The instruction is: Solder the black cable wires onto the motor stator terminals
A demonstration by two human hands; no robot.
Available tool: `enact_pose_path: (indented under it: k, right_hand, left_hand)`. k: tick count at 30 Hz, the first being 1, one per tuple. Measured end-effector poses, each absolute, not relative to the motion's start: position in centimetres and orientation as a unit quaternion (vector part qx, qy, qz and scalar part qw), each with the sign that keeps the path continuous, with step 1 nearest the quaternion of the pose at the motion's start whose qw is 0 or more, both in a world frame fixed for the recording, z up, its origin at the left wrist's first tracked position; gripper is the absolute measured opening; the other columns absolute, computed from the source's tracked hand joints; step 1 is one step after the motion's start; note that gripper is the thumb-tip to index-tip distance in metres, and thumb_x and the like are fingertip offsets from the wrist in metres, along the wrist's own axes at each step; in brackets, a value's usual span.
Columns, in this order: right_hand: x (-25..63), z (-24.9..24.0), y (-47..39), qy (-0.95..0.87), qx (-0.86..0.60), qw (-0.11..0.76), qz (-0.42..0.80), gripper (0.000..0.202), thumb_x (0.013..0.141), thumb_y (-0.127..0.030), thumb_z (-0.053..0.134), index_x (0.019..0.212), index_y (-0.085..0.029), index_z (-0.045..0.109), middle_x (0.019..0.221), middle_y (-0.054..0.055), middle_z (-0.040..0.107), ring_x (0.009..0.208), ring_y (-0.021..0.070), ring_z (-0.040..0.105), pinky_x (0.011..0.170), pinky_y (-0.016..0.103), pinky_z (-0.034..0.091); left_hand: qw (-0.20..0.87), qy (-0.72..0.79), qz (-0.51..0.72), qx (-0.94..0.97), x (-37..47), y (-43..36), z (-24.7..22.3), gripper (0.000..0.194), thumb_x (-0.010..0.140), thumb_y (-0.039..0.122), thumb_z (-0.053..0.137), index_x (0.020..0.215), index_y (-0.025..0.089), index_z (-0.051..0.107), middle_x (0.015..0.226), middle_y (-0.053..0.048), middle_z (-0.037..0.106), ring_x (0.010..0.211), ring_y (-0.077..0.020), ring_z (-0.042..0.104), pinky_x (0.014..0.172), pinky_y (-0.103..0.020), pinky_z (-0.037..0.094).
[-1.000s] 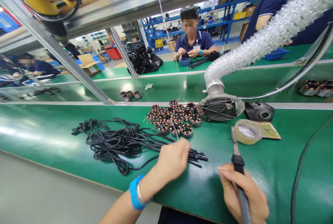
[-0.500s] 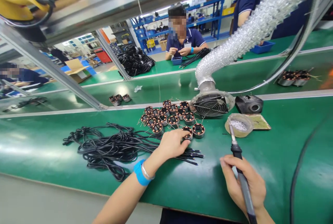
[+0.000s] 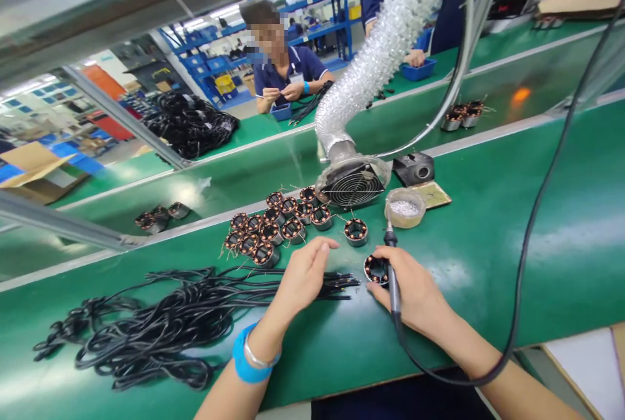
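A soldering iron [image 3: 394, 290] lies in my right hand [image 3: 415, 286], its tip toward a round tub of silvery bits [image 3: 405, 206]. The fingers of that hand also grip a copper-wound stator [image 3: 375, 269] on the green bench. My left hand [image 3: 305, 273], with a blue wristband, hovers over the stripped ends of black cables [image 3: 336, 284]; its fingers are partly spread and nothing shows in them. A single stator [image 3: 356, 232] stands between and beyond the hands. More stators [image 3: 270, 232] are grouped past my left hand.
A fan-like extractor [image 3: 354, 184] with a silver duct [image 3: 385, 49] stands at the back. Tangled black cables [image 3: 161, 329] cover the left bench. The iron's cord [image 3: 525, 264] loops on the right. A person [image 3: 288, 71] works across the bench.
The view has swung right. My left hand has come off the stator near the group and moved back over the cable ends. My right hand has moved left and taken hold of a stator.
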State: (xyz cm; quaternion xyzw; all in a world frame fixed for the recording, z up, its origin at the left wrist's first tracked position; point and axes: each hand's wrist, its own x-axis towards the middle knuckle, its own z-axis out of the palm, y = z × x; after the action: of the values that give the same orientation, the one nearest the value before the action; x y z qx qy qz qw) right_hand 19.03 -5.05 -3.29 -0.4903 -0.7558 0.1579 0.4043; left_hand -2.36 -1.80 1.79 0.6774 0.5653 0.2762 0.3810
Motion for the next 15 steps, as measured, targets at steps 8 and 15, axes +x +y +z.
enact_pose_path:
  k: [8, 15]
  right_hand:
    - [21.3, -4.1, -5.9, -0.746, -0.481, 0.389, 0.248, 0.048, 0.073, -0.029, 0.079, 0.113, -0.024, 0.052, 0.110, 0.007, 0.071, 0.098, 0.0239, 0.071, 0.080, 0.035, 0.060]
    - [22.0, -3.6, -6.5, -0.774, -0.408, 0.391, 0.287, 0.044, 0.082, -0.016, 0.059, 0.124, -0.022, 0.047, 0.127, 0.013, 0.065, 0.116, 0.0246, 0.065, 0.097, 0.040, 0.055]
  left_hand:
    - [0.470, 0.499, 0.161, 0.710, -1.4, -1.5, 0.2, 0.028, 0.091, 0.039, 0.050, 0.088, 0.016, 0.067, 0.062, 0.002, 0.058, 0.059, -0.0130, 0.049, 0.057, -0.022, 0.036]
    - [0.587, 0.474, 0.098, 0.649, -1.8, -1.0, 1.2, 0.031, 0.076, 0.045, 0.066, 0.067, 0.016, 0.059, 0.057, 0.003, 0.050, 0.055, -0.0096, 0.040, 0.052, -0.021, 0.031]
